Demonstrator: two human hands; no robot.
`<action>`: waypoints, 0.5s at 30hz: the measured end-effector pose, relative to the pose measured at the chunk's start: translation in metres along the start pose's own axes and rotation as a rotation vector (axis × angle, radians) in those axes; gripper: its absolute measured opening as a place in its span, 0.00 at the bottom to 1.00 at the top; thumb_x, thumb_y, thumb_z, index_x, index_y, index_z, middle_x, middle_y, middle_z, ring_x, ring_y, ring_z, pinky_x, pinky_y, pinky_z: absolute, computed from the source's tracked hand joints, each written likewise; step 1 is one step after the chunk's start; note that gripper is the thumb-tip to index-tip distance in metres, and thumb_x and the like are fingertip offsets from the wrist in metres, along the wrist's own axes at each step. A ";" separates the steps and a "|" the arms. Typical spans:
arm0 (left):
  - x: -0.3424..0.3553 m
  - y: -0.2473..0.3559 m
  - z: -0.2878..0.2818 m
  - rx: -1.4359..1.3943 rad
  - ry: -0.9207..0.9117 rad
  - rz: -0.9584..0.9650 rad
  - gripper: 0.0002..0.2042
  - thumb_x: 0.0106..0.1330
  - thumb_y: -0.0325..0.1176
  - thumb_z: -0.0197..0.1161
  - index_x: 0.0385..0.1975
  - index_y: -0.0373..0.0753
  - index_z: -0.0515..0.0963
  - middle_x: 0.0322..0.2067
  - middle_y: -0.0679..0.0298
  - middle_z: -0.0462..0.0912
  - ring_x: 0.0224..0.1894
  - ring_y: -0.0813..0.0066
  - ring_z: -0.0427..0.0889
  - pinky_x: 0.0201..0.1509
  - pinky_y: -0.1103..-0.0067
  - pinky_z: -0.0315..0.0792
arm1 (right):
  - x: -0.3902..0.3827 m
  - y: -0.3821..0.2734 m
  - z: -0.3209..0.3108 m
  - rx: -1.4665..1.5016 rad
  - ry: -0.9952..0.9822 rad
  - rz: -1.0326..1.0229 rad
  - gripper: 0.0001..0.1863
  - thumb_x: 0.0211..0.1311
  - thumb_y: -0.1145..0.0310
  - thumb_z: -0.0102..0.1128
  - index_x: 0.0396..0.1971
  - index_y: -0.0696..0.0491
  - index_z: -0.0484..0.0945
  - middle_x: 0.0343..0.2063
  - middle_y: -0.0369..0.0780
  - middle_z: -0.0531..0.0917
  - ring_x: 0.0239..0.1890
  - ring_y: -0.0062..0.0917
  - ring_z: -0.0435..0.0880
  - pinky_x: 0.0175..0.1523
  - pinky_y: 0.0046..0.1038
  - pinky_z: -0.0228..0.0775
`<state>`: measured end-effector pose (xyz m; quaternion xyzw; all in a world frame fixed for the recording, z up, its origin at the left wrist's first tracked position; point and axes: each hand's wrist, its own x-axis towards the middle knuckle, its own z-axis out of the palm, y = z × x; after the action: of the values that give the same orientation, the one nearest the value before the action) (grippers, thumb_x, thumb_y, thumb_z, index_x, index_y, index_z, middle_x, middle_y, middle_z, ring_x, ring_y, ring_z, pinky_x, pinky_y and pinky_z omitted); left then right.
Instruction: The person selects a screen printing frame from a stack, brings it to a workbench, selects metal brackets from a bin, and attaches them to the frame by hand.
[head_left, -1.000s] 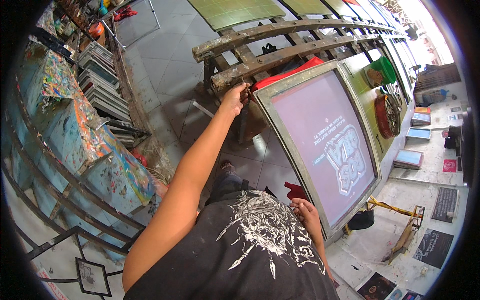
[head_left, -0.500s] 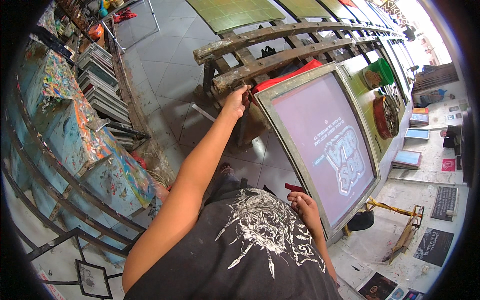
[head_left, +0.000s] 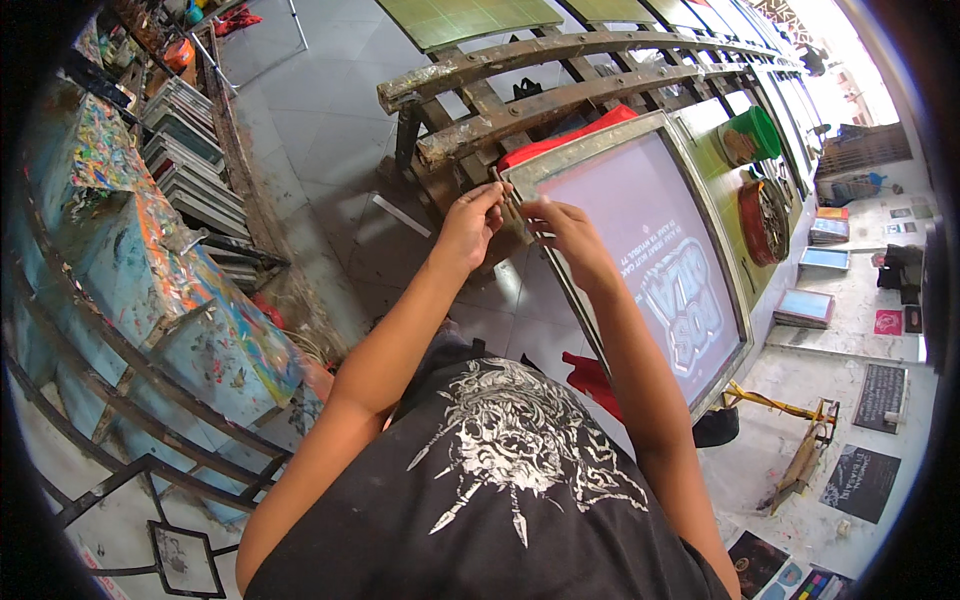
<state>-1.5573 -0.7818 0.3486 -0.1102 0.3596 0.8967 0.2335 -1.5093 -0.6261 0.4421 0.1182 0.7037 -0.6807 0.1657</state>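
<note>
Both hands' fingers [head_left: 497, 196] pinching screen frame [head_left: 620, 135]

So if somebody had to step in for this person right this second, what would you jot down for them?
Left hand: at the near corner of the screen-printing frame, fingers pinched on a small part there; what it is cannot be told.
Right hand: on the same corner, fingertips on the frame's edge.
Frame: lies tilted on the long print table, over a red cloth, beside the rusty rail. Its mesh carries a lettered design.
Green tub and round dark tray sit further along the table.
Done: frame in place. Left: whatever holds the corner; no ink on the mesh yet.
</note>
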 end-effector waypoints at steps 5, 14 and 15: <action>-0.038 0.004 0.017 0.174 -0.023 0.205 0.08 0.68 0.37 0.59 0.35 0.43 0.83 0.27 0.78 0.78 0.30 0.90 0.69 0.38 0.87 0.64 | 0.000 0.008 0.028 0.209 0.012 0.108 0.24 0.72 0.55 0.44 0.47 0.62 0.77 0.40 0.38 0.82 0.40 0.23 0.78 0.46 0.26 0.68; -0.049 -0.005 0.022 0.140 0.011 0.086 0.08 0.67 0.36 0.60 0.36 0.40 0.82 0.30 0.75 0.80 0.30 0.89 0.71 0.38 0.87 0.64 | -0.005 0.031 0.018 0.093 -0.014 0.037 0.15 0.70 0.62 0.52 0.38 0.59 0.80 0.30 0.33 0.80 0.31 0.15 0.75 0.37 0.18 0.66; -0.050 -0.006 0.022 0.139 -0.009 0.102 0.08 0.68 0.36 0.60 0.36 0.40 0.82 0.30 0.74 0.80 0.31 0.88 0.72 0.38 0.87 0.65 | -0.005 0.033 0.019 0.127 -0.026 0.049 0.14 0.69 0.61 0.52 0.40 0.58 0.79 0.31 0.33 0.81 0.32 0.16 0.77 0.39 0.19 0.68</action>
<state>-1.5114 -0.7796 0.3793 -0.0709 0.4252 0.8807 0.1961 -1.4906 -0.6434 0.4131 0.1368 0.6536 -0.7213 0.1838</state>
